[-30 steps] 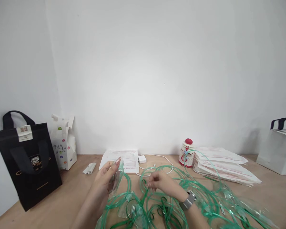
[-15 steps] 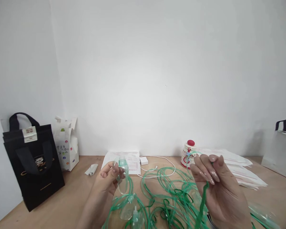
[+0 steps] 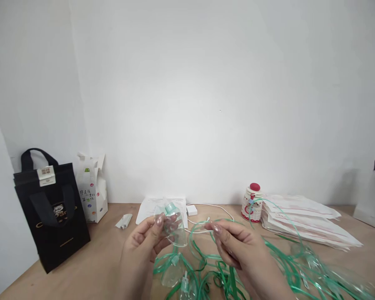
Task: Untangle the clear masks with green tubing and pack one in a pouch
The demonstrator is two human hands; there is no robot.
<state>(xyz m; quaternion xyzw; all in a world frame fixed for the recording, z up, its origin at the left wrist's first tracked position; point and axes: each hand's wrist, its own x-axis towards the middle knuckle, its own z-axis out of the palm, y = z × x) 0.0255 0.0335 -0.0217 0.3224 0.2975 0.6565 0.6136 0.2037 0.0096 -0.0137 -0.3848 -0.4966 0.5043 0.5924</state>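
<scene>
My left hand (image 3: 146,239) is closed on the rim of a clear oxygen mask (image 3: 176,235), its pale green connector pointing up. To its right, my right hand (image 3: 237,243) is pinched, thumb against fingers. A dark green strap (image 3: 233,281) hangs below that hand; the end between the fingertips is mostly hidden. Beneath both hands lies a tangle of green tubing (image 3: 203,250). Another clear mask (image 3: 171,273) rests among the loops at the front, beside a clear piece with a green nozzle (image 3: 185,285).
A black bag (image 3: 53,216) and a white printed carton (image 3: 93,191) stand at left. Behind lie a printed sheet (image 3: 146,210) and a white charger (image 3: 191,210) with its cable. A red-topped jar (image 3: 251,204) stands by stacked paper packets (image 3: 309,221). Clear plastic packaging (image 3: 346,279) lies front right.
My right hand has moved left and down, close to the mask. The mask in my left hand has turned, its open side now facing down and right. The view has shifted slightly.
</scene>
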